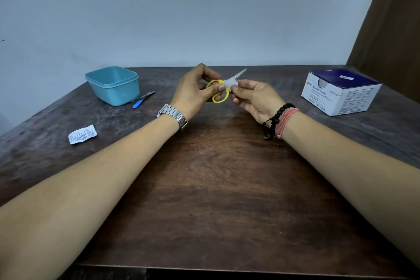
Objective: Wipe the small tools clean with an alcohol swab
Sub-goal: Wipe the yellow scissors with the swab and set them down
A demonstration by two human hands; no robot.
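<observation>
Wiping of the yellow-handled scissors (223, 87) was under way above the middle of the wooden table (216, 177), toward its far edge. The handle loops were gripped by the left hand (195, 93), thumb and fingers curled round the yellow rings, blades pointed up and to the right. A small white alcohol swab (232, 83) was pinched against the blades near the pivot by the right hand (254, 100), thumb and fingertips closed on it; whether the pad was folded over both blade faces could not be told.

To be done well, the swab was judged best drawn from pivot toward tip, away from the holding hand, with both faces covered and the pivot area worked too. The handle grip was best kept firm so the blades could not swing open, and fingertips kept off the cutting edge.

Other small tools (143, 98), one blue-handled and one metal, were seen lying on the table just beside a blue plastic tub (113, 85) at far left, apparently not yet in hand. A torn swab wrapper (82, 134) was seen on the left side, and an alcohol swab box (341, 92) at far right, well apart from the hands.
</observation>
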